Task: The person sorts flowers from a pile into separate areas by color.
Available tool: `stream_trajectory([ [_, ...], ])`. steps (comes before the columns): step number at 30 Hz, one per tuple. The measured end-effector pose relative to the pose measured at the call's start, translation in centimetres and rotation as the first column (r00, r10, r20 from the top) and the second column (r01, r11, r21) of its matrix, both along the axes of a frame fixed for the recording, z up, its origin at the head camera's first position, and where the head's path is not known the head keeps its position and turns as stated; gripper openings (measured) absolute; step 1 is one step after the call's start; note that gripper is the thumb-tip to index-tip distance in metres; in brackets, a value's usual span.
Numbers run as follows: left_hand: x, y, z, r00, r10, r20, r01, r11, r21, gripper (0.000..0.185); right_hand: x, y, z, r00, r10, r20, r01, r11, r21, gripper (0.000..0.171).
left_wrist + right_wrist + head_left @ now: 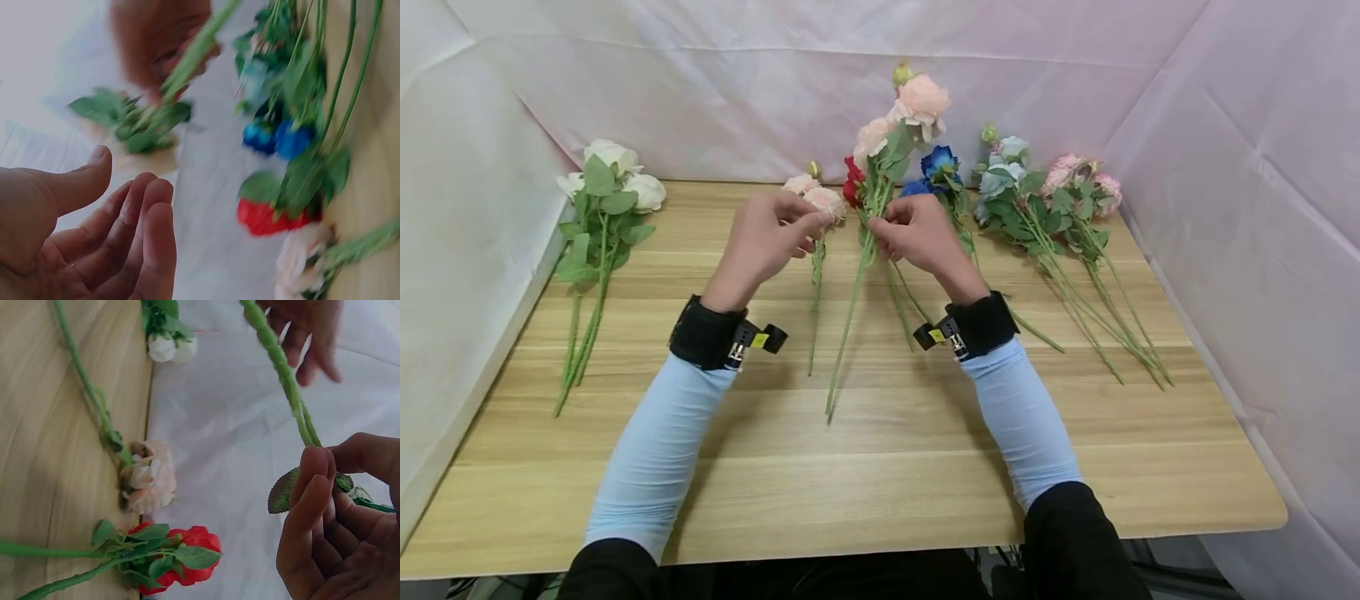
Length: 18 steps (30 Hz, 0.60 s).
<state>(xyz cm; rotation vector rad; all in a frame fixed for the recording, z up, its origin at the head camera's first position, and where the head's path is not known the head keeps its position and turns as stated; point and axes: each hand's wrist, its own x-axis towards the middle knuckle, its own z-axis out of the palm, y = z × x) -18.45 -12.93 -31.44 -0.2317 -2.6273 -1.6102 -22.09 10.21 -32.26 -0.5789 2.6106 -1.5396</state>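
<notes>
My right hand pinches the green stems of pale pink artificial roses at mid-length. They stand nearly upright over the table's middle, blooms up. In the right wrist view thumb and fingers close round the stem, just by a leaf. My left hand is apart from that stem, fingers loosely bent; the left wrist view shows nothing in the left palm. Beneath and behind the left fingertips in the head view lies another pale pink rose stem; whether they touch it is unclear.
White roses lie at the left of the wooden table. Behind the right hand are a red rose and blue roses. Light blue flowers and pink flowers lie to the right. White cloth encloses the back and sides.
</notes>
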Motion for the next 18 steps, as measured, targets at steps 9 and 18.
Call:
stream_trajectory([
  [9, 0.4, -3.3, 1.2, 0.996, 0.084, -0.035, -0.081, 0.994, 0.077, 0.039, -4.2, -3.6, 0.2, 0.98, 0.058, 0.192, -0.093, 0.979, 0.179, 0.048],
  [18, 0.2, -4.1, 1.6, 0.994, 0.103, -0.02, -0.101, 0.99, 0.094, 0.04, -7.4, -6.7, -1.0, 0.97, 0.063, 0.237, -0.118, 0.967, 0.227, 0.047],
])
